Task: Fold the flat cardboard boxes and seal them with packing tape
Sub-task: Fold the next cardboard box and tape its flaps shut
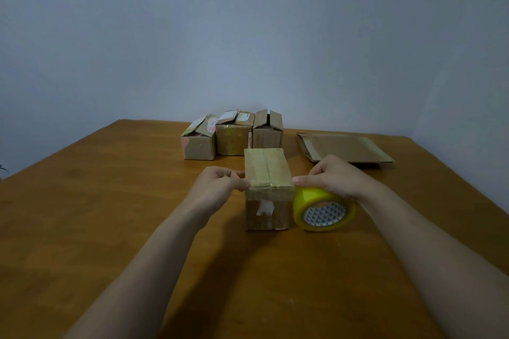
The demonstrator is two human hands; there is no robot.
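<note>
A folded box stands mid-tabletop. The tape roll is gripped from above by the right hand, just beside the box's right side, apparently so a strip is drawn taut across the near top edge. The strip's end seems pinched by the left hand at the left corner, probably to anchor it. Flat cardboard lies far right.

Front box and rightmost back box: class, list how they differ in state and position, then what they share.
The front box has its top flaps flat and taped; the rightmost back box has flaps sticking up. The front box sits between the left hand, pinching its corner, and the right hand, holding the tape roll; the rightmost back box stands untouched farther off. Both are brown cardboard, set up on the table.
</note>
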